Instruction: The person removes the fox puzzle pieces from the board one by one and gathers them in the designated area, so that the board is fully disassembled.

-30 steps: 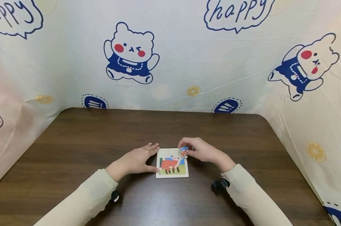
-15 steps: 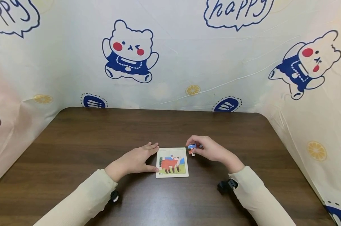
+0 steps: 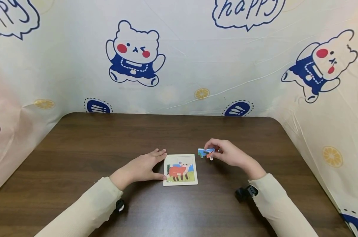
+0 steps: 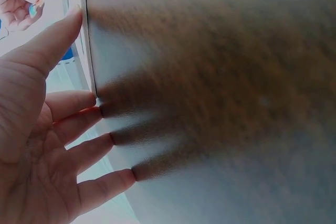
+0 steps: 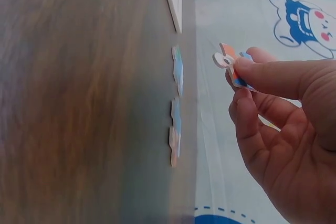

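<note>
A white-framed jigsaw puzzle [image 3: 180, 170] lies flat on the table, showing a red animal on green grass; a pale bare strip runs along its top. My left hand [image 3: 140, 167] rests at the puzzle's left side, thumb and index fingertip touching the frame, fingers straight and spread. In the left wrist view those fingertips meet the frame edge and the tabletop. My right hand [image 3: 232, 154] pinches a small orange, white and blue puzzle piece [image 5: 227, 59] between thumb and fingers, above the table. Two loose puzzle pieces, one nearer the frame [image 5: 177, 72] and one farther [image 5: 175, 135], lie beneath it.
The dark wooden table [image 3: 113, 141] ends at a pale printed curtain [image 3: 184, 65] standing behind and along both sides. A black wrist camera [image 3: 245, 193] sits under the right sleeve, another [image 3: 120, 205] under the left.
My right hand has lifted away from the puzzle's top right corner and moved right with the piece, now over the loose pieces. The left hand has stayed at the frame.
</note>
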`<action>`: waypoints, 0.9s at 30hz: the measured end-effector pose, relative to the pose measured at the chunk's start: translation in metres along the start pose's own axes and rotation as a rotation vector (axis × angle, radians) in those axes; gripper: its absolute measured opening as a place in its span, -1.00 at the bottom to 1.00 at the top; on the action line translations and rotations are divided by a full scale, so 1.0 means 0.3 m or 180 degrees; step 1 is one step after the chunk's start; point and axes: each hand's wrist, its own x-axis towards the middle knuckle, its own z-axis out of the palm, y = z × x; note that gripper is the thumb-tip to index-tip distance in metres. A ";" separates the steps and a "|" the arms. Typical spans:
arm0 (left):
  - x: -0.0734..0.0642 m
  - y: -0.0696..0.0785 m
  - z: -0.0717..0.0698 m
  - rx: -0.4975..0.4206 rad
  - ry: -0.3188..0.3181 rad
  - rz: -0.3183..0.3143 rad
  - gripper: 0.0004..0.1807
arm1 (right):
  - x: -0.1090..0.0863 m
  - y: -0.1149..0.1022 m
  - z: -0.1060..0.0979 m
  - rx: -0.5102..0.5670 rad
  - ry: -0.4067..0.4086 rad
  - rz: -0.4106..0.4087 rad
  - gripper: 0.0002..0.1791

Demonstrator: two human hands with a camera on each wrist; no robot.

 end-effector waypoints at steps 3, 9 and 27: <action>-0.001 -0.001 -0.002 -0.0008 -0.0001 -0.0006 -0.04 | -0.011 0.008 -0.014 -0.0012 0.0033 0.0028 -0.76; -0.001 0.000 -0.006 -0.0024 0.0000 -0.0020 -0.04 | -0.032 0.036 -0.035 -0.0050 0.0096 0.0086 -0.75; -0.005 -0.001 0.000 -0.0044 -0.0016 -0.0033 -0.04 | -0.109 0.146 -0.113 -0.0111 0.0283 0.0232 -0.76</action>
